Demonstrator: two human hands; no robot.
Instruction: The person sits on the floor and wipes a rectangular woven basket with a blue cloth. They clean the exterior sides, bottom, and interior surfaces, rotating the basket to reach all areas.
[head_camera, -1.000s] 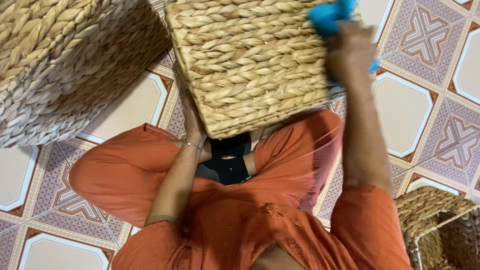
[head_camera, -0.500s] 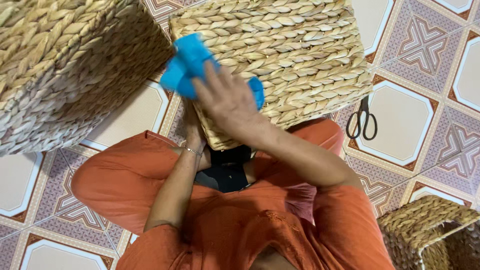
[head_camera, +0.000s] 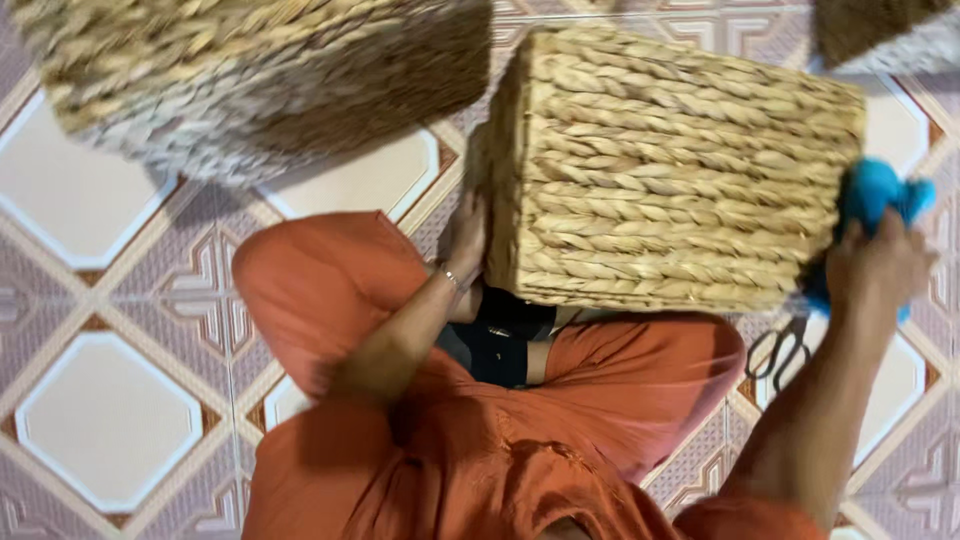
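the right hand (head_camera: 872, 272) is closed around a bright blue cloth (head_camera: 872, 196), fingers curled over it, and presses the bunched cloth against the right-hand face of a woven basket (head_camera: 680, 170); the lower part of the cloth is hidden behind the hand and wrist. the left hand (head_camera: 466, 240) lies flat and open against the basket's left face, near its lower corner, gripping nothing; its fingers run up along the wall and are partly lost in shadow, so how far they reach is hard to tell. a thin bracelet (head_camera: 450, 277) sits on that wrist.

the basket is box-shaped, made of thick braided straw-coloured strands, and is held tipped up between the two hands above the person's lap, one broad side toward the camera. its opening is turned out of view. beneath it the crossed legs in orange clothing (head_camera: 500, 440) fill the lower middle of the view, with a dark item (head_camera: 500, 340) tucked under the basket, probably a piece of clothing, too hidden to name.

a pair of scissors (head_camera: 782, 350) lies on the floor just below the basket's right corner, half covered by the right forearm. a second basket (head_camera: 260, 80) fills the upper left, blurred and cut off by the frame, and a corner of a third one (head_camera: 880, 30) shows at the upper right. all rest on a patterned tile floor (head_camera: 100, 420)
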